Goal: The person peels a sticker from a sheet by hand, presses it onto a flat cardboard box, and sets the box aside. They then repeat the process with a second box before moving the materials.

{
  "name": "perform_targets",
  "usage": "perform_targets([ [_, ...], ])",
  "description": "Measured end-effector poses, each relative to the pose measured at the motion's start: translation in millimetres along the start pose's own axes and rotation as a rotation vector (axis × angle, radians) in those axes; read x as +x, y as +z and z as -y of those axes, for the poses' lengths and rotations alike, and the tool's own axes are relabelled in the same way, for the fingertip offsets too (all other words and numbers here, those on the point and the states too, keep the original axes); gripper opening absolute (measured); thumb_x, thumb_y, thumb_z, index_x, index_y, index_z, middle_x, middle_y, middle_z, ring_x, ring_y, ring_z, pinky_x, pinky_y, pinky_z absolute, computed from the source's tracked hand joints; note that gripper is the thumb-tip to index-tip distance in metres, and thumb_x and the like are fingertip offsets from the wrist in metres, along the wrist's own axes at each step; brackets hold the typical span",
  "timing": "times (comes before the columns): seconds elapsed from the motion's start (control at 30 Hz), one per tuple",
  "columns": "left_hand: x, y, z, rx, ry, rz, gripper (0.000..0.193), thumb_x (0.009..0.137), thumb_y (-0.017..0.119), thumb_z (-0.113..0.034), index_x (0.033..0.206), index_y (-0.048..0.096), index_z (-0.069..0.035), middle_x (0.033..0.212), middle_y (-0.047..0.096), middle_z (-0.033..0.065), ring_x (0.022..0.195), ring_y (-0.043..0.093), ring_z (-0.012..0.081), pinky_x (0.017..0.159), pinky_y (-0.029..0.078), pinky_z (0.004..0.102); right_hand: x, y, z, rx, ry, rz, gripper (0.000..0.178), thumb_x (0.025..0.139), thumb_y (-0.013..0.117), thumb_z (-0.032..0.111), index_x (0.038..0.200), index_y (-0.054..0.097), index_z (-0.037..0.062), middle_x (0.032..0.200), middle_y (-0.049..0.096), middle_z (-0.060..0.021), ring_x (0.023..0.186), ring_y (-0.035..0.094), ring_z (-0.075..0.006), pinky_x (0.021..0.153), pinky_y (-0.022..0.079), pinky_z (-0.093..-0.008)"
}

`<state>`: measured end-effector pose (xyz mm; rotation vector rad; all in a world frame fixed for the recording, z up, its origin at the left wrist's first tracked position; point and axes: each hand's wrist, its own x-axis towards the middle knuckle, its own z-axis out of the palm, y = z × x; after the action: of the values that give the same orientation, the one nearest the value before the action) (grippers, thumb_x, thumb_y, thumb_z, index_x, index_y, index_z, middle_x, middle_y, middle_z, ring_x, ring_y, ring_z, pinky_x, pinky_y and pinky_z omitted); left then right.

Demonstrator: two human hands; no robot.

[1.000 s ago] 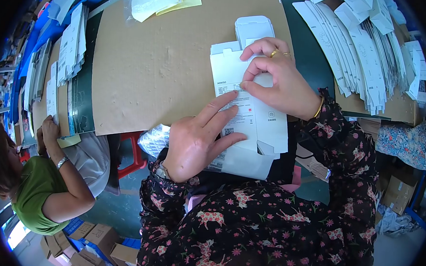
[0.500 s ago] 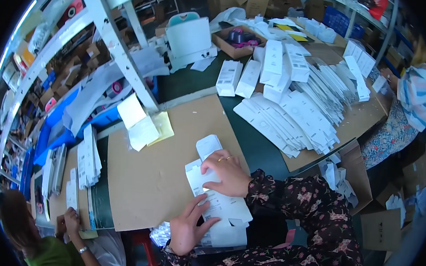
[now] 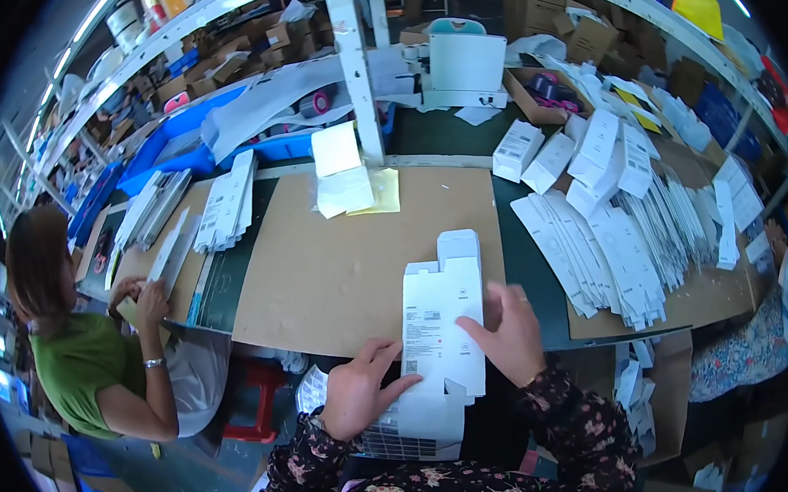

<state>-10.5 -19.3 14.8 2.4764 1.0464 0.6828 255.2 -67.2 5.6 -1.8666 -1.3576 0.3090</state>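
A flattened white carton (image 3: 444,312) with printed text lies over the near edge of the brown cardboard sheet (image 3: 348,261), its lower end reaching toward my lap. My left hand (image 3: 358,388) is closed on the carton's lower left edge, thumb on top, fingertips at the side. At the right edge, my right hand (image 3: 508,334) rests its thumb on the printed face; its other fingers are curled at the side and slightly blurred. Beneath the carton's lower end, a sheet with a grid of dark rectangles (image 3: 409,436) shows partly.
Stacks of flat cartons (image 3: 592,249) and several formed white boxes (image 3: 598,150) sit to the right. Yellow and white paper pads (image 3: 349,176) lie at the far edge beside a metal post (image 3: 351,63). A co-worker in green (image 3: 98,363) handles paper at left, near a red stool (image 3: 258,400).
The view has swung left. My right hand has moved from atop the carton to its right edge, uncovering the printed face. My left hand stays at the lower left edge.
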Motion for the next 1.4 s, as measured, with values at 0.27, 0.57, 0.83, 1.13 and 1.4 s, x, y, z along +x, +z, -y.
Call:
perform_targets([
  [0.27, -4.4, 9.8, -3.7, 0.011, -0.022, 0.011, 0.051, 0.092, 0.088, -0.033, 0.134, 0.074, -0.007, 0.122, 0.074, 0.0107, 0.091, 0.079, 0.0315, 0.075, 0.064, 0.0387, -23.6, -0.5, -16.2, 0.241, 0.131, -0.038, 0.023, 0.098, 0.083, 0.016, 0.107, 0.077, -0.0049, 0.089, 0.073, -0.0062, 0.074, 0.066, -0.0099, 0.068, 0.053, -0.0262],
  [0.57, -12.7, 1.0, 7.5, -0.132, -0.025, 0.028, 0.042, 0.097, 0.084, -0.026, 0.133, 0.074, -0.005, 0.103, 0.076, 0.0105, 0.084, 0.077, 0.0279, 0.074, 0.062, 0.0349, -10.4, -8.3, -30.7, 0.468, 0.218, -0.129, 0.023, 0.107, 0.074, 0.015, 0.113, 0.074, -0.0071, 0.100, 0.076, -0.0039, 0.085, 0.068, -0.0057, 0.072, 0.053, -0.0235],
  [0.83, -17.2, -8.8, 8.2, -0.754, -0.312, 0.207, 0.033, 0.105, 0.076, -0.015, 0.132, 0.071, 0.003, 0.105, 0.080, 0.0071, 0.089, 0.073, 0.0094, 0.078, 0.057, 0.0240, -4.8, 11.7, 12.6, 0.894, 0.286, -0.046, 0.028, 0.112, 0.067, 0.019, 0.126, 0.066, -0.0059, 0.105, 0.076, -0.0044, 0.090, 0.068, -0.0063, 0.078, 0.054, -0.0231],
  [1.13, -50.1, -69.0, 69.2, -0.934, -0.507, -0.118, 0.026, 0.106, 0.071, -0.003, 0.129, 0.071, 0.010, 0.107, 0.081, 0.0076, 0.094, 0.072, 0.0084, 0.085, 0.056, 0.0232, -8.6, -7.2, 23.9, 0.538, 0.015, 0.085, 0.023, 0.107, 0.073, 0.014, 0.125, 0.068, 0.0001, 0.104, 0.073, -0.0042, 0.080, 0.063, -0.0076, 0.073, 0.053, -0.0236],
  [1.4, -70.4, -121.8, 79.0, -0.287, -0.576, -0.249, 0.027, 0.101, 0.079, -0.006, 0.126, 0.078, 0.004, 0.099, 0.080, 0.0056, 0.087, 0.070, 0.0075, 0.077, 0.054, 0.0232, -21.4, -15.0, -23.2, 0.162, 0.070, -0.050, 0.036, 0.096, 0.083, 0.008, 0.129, 0.071, -0.0001, 0.106, 0.070, -0.0052, 0.075, 0.060, -0.0077, 0.069, 0.051, -0.0231],
])
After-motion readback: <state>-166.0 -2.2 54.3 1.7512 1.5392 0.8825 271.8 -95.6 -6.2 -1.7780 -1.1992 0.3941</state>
